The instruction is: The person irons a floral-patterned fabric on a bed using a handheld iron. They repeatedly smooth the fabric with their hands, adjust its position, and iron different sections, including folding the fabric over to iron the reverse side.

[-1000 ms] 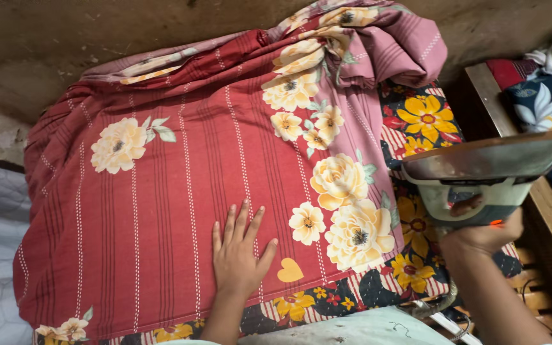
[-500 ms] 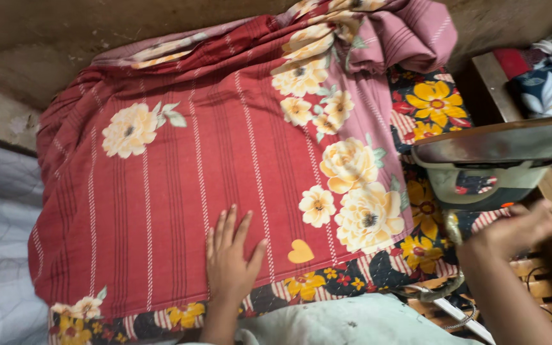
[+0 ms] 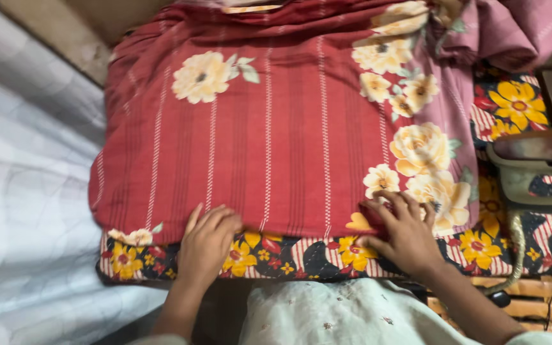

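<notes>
A red striped cloth (image 3: 276, 134) with cream flowers lies spread over a dark flowered pad (image 3: 308, 255). My left hand (image 3: 207, 246) curls its fingers on the cloth's near hem, left of centre. At the hem further right, my right hand (image 3: 404, 230) pinches the edge beside a yellow heart patch. A pale green clothes iron (image 3: 538, 172) stands on its heel at the right, apart from both hands, its cord (image 3: 513, 252) hanging down.
A pink bunched part of the cloth (image 3: 512, 32) is heaped at the far right. A grey-white quilted sheet (image 3: 27, 211) lies to the left. A wooden slatted frame (image 3: 531, 300) shows at the lower right. My pale garment (image 3: 346, 316) fills the bottom centre.
My right hand let go of the iron, which now stands at the right, and came down onto the cloth's near hem. The left hand slid back to the hem. The view swung left.
</notes>
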